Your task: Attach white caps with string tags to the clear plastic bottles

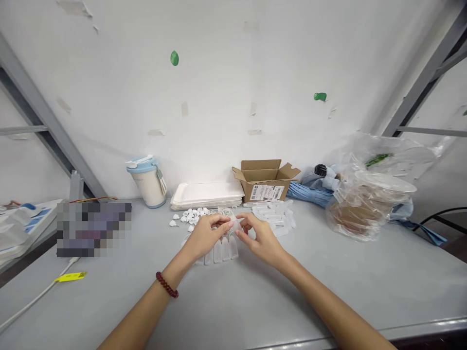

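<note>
My left hand (205, 235) and my right hand (260, 238) meet over the middle of the grey table (233, 291). Together they pinch a small clear plastic bottle (234, 224) between their fingertips. A row of finished clear bottles (222, 252) lies on the table just under my hands. Loose white caps (189, 216) lie scattered behind my left hand. A pile of clear bottles (274, 216) lies behind my right hand. A bead bracelet sits on my left wrist.
A stack of white trays (207, 194) and an open cardboard box (265, 182) stand by the wall. A lidded cup (148, 181) stands to the left. Crumpled plastic bags (368, 194) and blue cloth (314, 189) lie at the right. A white cable (36, 299) runs at the left.
</note>
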`<state>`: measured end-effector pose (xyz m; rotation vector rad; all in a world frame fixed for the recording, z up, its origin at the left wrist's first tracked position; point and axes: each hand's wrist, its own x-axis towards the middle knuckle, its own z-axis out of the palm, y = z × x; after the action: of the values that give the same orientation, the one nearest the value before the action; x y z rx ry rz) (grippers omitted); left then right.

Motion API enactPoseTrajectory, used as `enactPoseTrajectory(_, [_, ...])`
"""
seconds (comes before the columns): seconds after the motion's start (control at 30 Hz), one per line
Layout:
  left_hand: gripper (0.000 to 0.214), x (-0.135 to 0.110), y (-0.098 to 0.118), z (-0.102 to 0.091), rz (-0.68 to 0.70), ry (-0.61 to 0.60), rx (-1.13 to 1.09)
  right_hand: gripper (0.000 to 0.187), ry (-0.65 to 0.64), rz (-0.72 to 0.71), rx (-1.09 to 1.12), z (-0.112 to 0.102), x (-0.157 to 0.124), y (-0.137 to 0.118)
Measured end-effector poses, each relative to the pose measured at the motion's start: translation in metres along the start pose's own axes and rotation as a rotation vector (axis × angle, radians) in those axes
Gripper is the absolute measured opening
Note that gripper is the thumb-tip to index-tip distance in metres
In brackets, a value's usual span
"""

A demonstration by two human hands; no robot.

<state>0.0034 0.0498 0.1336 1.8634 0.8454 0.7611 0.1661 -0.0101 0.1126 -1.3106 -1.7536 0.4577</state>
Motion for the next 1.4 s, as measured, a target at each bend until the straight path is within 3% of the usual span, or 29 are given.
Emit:
enactPoseTrajectory(0.1, [0.023, 0.000, -0.003, 0.000, 0.024, -0.016, 0.040, 0.026, 0.006, 0.134, 0.235, -0.004, 0.004, -0.001])
enactPoseTrajectory(0.27, [0.023, -0.002, -0.003, 0.004, 0.150, 0.132, 0.211, 0.026, -0.012, 0.287, 0.572, -0.009, 0.009, -0.001])
enactPoseTrajectory(0.43, [0.037, -0.006, -0.002, 0.008, 0.389, 0.140, 0.418, 0.025, -0.037, 0.392, 0.725, -0.009, 0.008, -0.006])
enactPoseTrajectory(0.57, [0.048, -0.007, -0.005, 0.006, 0.447, 0.103, 0.492, 0.023, -0.070, 0.441, 0.857, -0.006, 0.008, -0.007])
enactPoseTrajectory(0.7, [0.042, -0.007, -0.005, 0.006, 0.499, 0.088, 0.516, 0.024, -0.070, 0.461, 0.905, -0.005, 0.008, -0.005])
enactPoseTrajectory(1.03, [0.038, -0.007, -0.008, 0.010, 0.576, 0.056, 0.507, 0.016, -0.149, 0.423, 0.768, -0.006, 0.008, -0.003])
enactPoseTrajectory(1.23, [0.037, -0.008, -0.007, 0.016, 0.522, -0.026, 0.531, 0.015, -0.232, 0.464, 0.394, -0.014, 0.010, 0.004])
enactPoseTrajectory(1.4, [0.032, -0.008, -0.012, 0.020, 0.454, -0.089, 0.595, 0.014, -0.277, 0.369, 0.144, -0.018, 0.008, 0.012])
